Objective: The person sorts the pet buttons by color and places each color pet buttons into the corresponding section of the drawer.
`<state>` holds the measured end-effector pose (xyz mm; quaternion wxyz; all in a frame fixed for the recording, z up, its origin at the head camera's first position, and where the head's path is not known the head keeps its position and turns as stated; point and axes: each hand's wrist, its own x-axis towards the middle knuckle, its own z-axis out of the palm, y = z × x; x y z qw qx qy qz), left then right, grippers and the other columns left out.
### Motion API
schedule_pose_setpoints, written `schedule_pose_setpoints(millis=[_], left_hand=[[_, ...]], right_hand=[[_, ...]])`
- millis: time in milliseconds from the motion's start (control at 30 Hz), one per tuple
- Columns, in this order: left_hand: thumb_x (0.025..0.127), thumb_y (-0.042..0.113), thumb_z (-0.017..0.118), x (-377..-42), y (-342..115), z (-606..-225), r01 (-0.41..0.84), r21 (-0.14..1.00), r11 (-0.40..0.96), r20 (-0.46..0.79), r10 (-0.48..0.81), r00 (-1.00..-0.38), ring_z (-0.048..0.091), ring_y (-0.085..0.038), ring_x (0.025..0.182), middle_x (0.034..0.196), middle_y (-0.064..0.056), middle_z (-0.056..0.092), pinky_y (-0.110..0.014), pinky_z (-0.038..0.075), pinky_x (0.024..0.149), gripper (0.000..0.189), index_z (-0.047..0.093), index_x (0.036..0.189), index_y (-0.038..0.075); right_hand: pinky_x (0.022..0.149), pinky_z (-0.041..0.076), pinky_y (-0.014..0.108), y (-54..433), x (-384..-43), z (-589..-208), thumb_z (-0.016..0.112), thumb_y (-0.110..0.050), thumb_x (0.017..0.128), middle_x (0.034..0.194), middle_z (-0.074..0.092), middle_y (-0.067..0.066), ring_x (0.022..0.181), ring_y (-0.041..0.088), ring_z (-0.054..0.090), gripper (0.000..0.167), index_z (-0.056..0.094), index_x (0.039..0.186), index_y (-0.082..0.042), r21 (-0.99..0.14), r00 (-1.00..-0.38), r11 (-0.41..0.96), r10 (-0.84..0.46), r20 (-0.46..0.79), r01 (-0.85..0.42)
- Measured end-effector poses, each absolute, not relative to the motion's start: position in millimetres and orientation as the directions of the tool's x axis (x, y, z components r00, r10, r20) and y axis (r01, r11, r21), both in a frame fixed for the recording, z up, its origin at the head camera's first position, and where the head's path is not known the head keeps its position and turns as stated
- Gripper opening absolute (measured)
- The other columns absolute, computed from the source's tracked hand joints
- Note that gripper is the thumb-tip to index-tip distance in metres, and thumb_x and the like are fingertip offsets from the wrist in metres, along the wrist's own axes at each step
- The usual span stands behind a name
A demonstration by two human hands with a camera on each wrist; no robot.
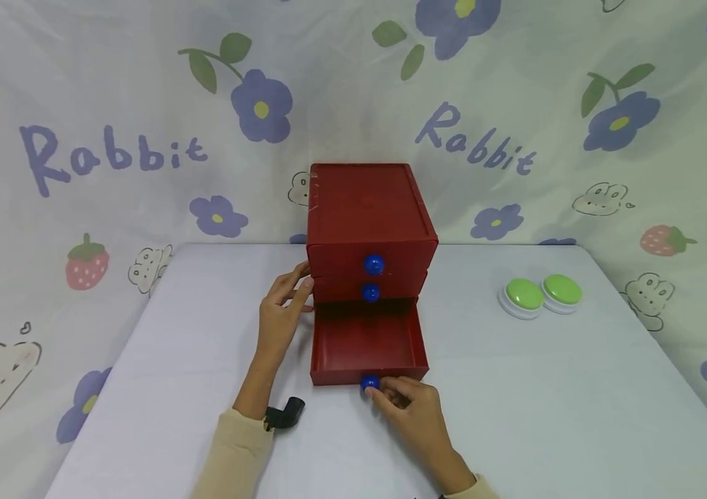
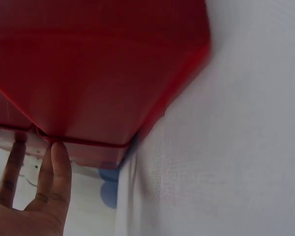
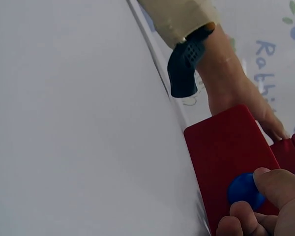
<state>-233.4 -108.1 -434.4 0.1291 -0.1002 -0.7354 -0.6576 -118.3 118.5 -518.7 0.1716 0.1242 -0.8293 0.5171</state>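
Observation:
A red drawer cabinet (image 1: 362,204) stands at the far middle of the table, its bottom drawer (image 1: 335,378) pulled out with the bare red floor showing. My right hand (image 1: 416,414) pinches the blue round knob (image 3: 242,191) on that drawer's front between thumb and fingers. My left hand (image 1: 278,315) rests against the cabinet's left side, its fingers (image 2: 61,164) extended and touching the red wall in the left wrist view. Above the open drawer, the two upper drawers are closed, with an upper knob (image 1: 374,264) and a middle knob (image 1: 371,292), both blue.
Two green push buttons on white bases, the nearer one (image 1: 525,294) and the farther one (image 1: 562,290), sit to the cabinet's right on the white table (image 1: 547,402). A patterned cloth (image 1: 141,83) hangs behind. A dark wrist device (image 1: 287,413) juts from my left sleeve.

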Motion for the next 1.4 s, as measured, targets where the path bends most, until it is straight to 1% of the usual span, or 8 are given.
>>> schedule_pose_setpoints(millis=[433, 600, 733, 900, 1000, 1167, 1300, 1400], left_hand=[[0.101, 0.025, 0.062, -234, -109, -435, 0.319, 0.942, 0.107, 0.322, -0.018, -0.946, 0.063, -0.015, 0.092, 0.13, -0.004, 0.06, -0.052, 0.059, 0.077, 0.04, 0.06, 0.141, 0.019], [0.102, 0.026, 0.062, -235, -111, -436, 0.321, 0.942, 0.101, 0.324, -0.015, -0.946, 0.063, -0.026, 0.095, 0.13, -0.002, 0.06, -0.051, 0.059, 0.077, 0.039, 0.06, 0.14, 0.02], [0.102, 0.022, 0.061, -236, -111, -437, 0.317, 0.943, 0.096, 0.321, -0.025, -0.947, 0.063, -0.031, 0.096, 0.13, -0.003, 0.06, -0.051, 0.059, 0.077, 0.039, 0.06, 0.14, 0.019], [0.102, 0.021, 0.061, -235, -110, -436, 0.324, 0.941, 0.095, 0.326, -0.016, -0.945, 0.064, -0.024, 0.094, 0.13, -0.003, 0.06, -0.052, 0.059, 0.077, 0.038, 0.06, 0.14, 0.018], [0.102, 0.022, 0.061, -234, -108, -436, 0.328, 0.94, 0.091, 0.33, -0.002, -0.944, 0.064, -0.026, 0.095, 0.13, -0.004, 0.06, -0.053, 0.059, 0.077, 0.039, 0.06, 0.14, 0.018], [0.102, 0.021, 0.061, -234, -108, -436, 0.331, 0.939, 0.097, 0.333, -0.008, -0.943, 0.063, -0.025, 0.095, 0.13, -0.004, 0.06, -0.053, 0.059, 0.077, 0.039, 0.06, 0.14, 0.019], [0.102, 0.021, 0.061, -234, -110, -437, 0.318, 0.941, 0.114, 0.322, -0.016, -0.947, 0.064, -0.019, 0.094, 0.131, -0.003, 0.06, -0.049, 0.06, 0.077, 0.039, 0.059, 0.141, 0.019], [0.102, 0.024, 0.061, -234, -108, -438, 0.307, 0.944, 0.12, 0.311, -0.018, -0.95, 0.064, -0.022, 0.097, 0.13, -0.003, 0.06, -0.043, 0.061, 0.076, 0.039, 0.059, 0.141, 0.02]], right_hand=[[0.05, 0.053, 0.019, 117, -87, -519, 0.086, -0.014, 0.08, 0.071, 0.058, -0.017, 0.061, 0.001, 0.054, 0.009, 0.078, 0.084, -0.014, -0.856, -0.94, 0.42, 0.019, 0.342, -0.303], [0.049, 0.052, 0.018, 117, -82, -518, 0.087, -0.011, 0.078, 0.069, 0.057, -0.016, 0.059, 0.001, 0.053, 0.011, 0.077, 0.083, -0.012, -0.86, -0.939, 0.41, 0.021, 0.342, -0.304], [0.05, 0.053, 0.019, 118, -81, -516, 0.085, -0.019, 0.081, 0.069, 0.057, -0.016, 0.06, 0.001, 0.054, 0.01, 0.078, 0.085, -0.013, -0.858, -0.947, 0.425, 0.001, 0.32, -0.29], [0.056, 0.054, 0.02, 133, -78, -506, 0.08, -0.03, 0.087, 0.071, 0.06, -0.016, 0.064, 0.003, 0.055, 0.011, 0.078, 0.086, -0.019, -0.841, -0.973, 0.5, -0.02, 0.229, -0.208], [0.058, 0.053, 0.02, 153, -76, -500, 0.079, -0.019, 0.088, 0.069, 0.061, -0.016, 0.064, 0.005, 0.056, 0.005, 0.078, 0.083, -0.019, -0.852, -0.982, 0.503, 0.028, 0.186, -0.147], [0.062, 0.053, 0.021, 196, -86, -497, 0.072, 0.002, 0.086, 0.067, 0.066, -0.009, 0.063, 0.01, 0.061, 0.018, 0.077, 0.082, -0.015, -0.879, -0.977, 0.473, 0.146, 0.155, -0.069], [0.068, 0.052, 0.017, 234, -108, -502, 0.069, -0.009, 0.094, 0.077, 0.071, -0.002, 0.071, 0.011, 0.065, 0.008, 0.077, 0.096, -0.01, -0.86, -0.951, 0.509, 0.256, 0.173, -0.02], [0.067, 0.048, 0.012, 264, -126, -508, 0.07, -0.019, 0.095, 0.083, 0.071, 0.002, 0.074, 0.008, 0.063, 0.015, 0.076, 0.104, -0.008, -0.837, -0.894, 0.547, 0.37, 0.253, -0.011]])
